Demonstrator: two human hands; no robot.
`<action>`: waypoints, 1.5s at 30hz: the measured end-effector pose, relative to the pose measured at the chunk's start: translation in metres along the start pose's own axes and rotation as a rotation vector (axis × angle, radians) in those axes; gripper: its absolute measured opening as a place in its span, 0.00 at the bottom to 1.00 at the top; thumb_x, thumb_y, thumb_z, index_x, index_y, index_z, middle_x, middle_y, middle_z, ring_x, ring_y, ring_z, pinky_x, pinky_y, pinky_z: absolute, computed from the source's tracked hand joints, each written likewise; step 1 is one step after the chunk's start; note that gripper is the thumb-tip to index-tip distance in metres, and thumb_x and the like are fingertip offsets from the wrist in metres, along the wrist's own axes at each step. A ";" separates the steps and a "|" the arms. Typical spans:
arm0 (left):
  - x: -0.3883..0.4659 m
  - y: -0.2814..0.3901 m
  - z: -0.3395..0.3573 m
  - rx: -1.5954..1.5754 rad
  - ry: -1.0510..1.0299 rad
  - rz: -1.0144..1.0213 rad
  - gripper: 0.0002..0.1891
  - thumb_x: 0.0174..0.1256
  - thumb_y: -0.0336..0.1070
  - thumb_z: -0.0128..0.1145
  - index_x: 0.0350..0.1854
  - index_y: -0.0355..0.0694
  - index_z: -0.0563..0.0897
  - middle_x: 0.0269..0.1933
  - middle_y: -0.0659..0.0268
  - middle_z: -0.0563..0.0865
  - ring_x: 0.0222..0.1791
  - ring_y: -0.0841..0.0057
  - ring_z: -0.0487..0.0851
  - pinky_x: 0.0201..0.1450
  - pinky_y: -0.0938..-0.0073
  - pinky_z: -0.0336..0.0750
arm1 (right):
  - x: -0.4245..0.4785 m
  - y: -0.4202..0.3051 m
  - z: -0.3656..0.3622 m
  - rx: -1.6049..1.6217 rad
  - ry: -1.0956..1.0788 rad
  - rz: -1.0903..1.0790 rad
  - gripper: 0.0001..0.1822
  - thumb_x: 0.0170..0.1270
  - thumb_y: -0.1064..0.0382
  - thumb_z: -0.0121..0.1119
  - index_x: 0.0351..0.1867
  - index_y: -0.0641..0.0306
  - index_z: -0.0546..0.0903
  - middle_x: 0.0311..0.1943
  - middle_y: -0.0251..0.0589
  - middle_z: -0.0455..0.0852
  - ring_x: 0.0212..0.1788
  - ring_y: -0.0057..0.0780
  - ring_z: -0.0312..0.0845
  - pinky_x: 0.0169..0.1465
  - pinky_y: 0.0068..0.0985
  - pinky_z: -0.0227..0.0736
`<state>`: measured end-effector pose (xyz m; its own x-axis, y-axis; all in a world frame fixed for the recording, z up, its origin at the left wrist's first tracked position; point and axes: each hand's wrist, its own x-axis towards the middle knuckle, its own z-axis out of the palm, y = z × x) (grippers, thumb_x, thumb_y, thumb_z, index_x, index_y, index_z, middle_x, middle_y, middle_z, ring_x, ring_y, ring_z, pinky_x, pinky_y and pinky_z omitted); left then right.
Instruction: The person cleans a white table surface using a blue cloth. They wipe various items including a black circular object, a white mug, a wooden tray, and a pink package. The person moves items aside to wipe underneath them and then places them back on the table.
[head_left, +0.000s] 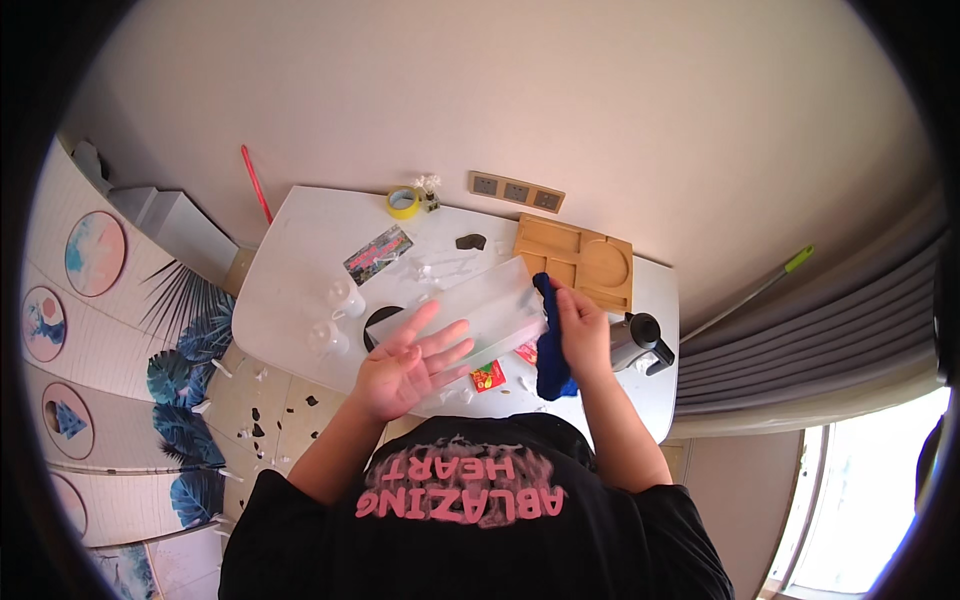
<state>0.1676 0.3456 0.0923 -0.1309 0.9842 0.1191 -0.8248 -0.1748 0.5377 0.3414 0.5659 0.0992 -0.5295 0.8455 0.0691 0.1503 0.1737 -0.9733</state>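
Note:
My left hand (412, 364) is spread palm up, its fingers apart, in front of a translucent plastic container (487, 307) above the table. Whether the palm touches the container cannot be told. My right hand (585, 330) grips a dark blue cloth (553, 352), which hangs down by the container's right end. Below the container a small red and green packet (487, 376) lies on the white table (285, 262), with a second red packet (528, 351) partly hidden near the cloth. A black round object (375, 322) shows partly behind the container's left end.
A wooden compartment tray (581, 262) and an electric kettle (637, 341) stand at the right. Toward the left are white cups (345, 298), a printed card (379, 255), a yellow tape roll (403, 202) and a small flower vase (429, 196). Scraps litter table and floor.

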 end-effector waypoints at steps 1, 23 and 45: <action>0.000 0.004 0.000 -0.037 -0.012 -0.001 0.32 0.76 0.31 0.39 0.80 0.50 0.48 0.76 0.44 0.58 0.75 0.47 0.60 0.73 0.41 0.58 | 0.002 -0.006 -0.009 0.367 -0.127 0.311 0.20 0.78 0.54 0.48 0.53 0.67 0.83 0.41 0.39 0.87 0.38 0.28 0.85 0.43 0.24 0.79; 0.000 0.040 0.022 0.021 0.035 -0.112 0.30 0.70 0.25 0.42 0.76 0.43 0.60 0.66 0.39 0.73 0.64 0.42 0.75 0.57 0.38 0.77 | -0.024 -0.024 -0.029 0.467 -0.623 0.029 0.08 0.62 0.68 0.67 0.41 0.68 0.84 0.37 0.32 0.84 0.40 0.19 0.75 0.48 0.20 0.70; 0.014 0.039 0.027 0.114 0.137 -0.166 0.30 0.68 0.26 0.47 0.74 0.38 0.63 0.62 0.45 0.77 0.62 0.50 0.77 0.48 0.49 0.85 | -0.028 -0.035 -0.017 0.829 -0.868 0.345 0.52 0.55 0.34 0.60 0.65 0.85 0.67 0.61 0.65 0.75 0.61 0.49 0.76 0.65 0.38 0.68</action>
<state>0.1482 0.3520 0.1380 -0.0786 0.9929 -0.0891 -0.7748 -0.0046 0.6322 0.3651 0.5446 0.1348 -0.9902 0.1163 -0.0776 -0.0127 -0.6274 -0.7786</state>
